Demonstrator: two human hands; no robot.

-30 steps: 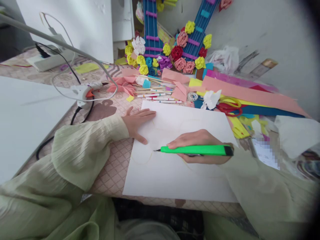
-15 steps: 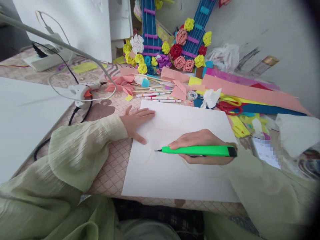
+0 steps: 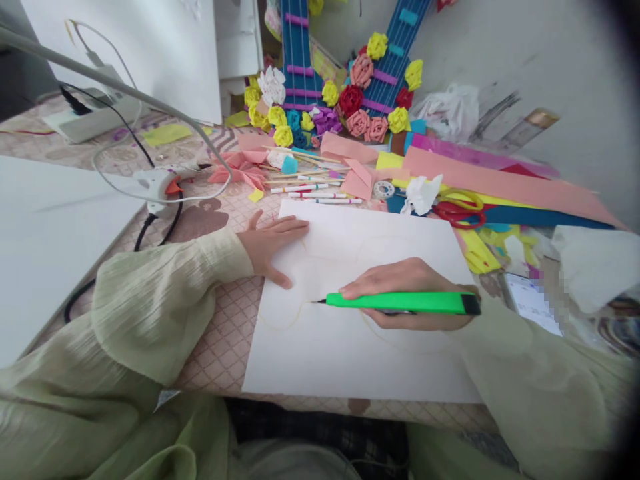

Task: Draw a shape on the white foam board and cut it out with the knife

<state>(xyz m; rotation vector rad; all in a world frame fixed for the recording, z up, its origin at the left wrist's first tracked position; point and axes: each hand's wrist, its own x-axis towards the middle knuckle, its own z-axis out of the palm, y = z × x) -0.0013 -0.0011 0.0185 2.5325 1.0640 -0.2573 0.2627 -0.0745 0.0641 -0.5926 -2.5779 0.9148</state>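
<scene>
Right hand is gripping a green knife, blade tip touching the white sheet on a faint curve; left hand is lying open and flat, pinning the sheet's far-left corner to the counter; cutting seems underway, and the next stroke is calling for a steady sheet; no containers showing, and scissors are lying loose at far right.

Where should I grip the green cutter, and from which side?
Grip the green cutter along its straight body, toward the black cap, coming from the right. It lies nearly level over the white sheet, its blade tip pointing left toward the left hand; the right hand wraps the middle.
</scene>
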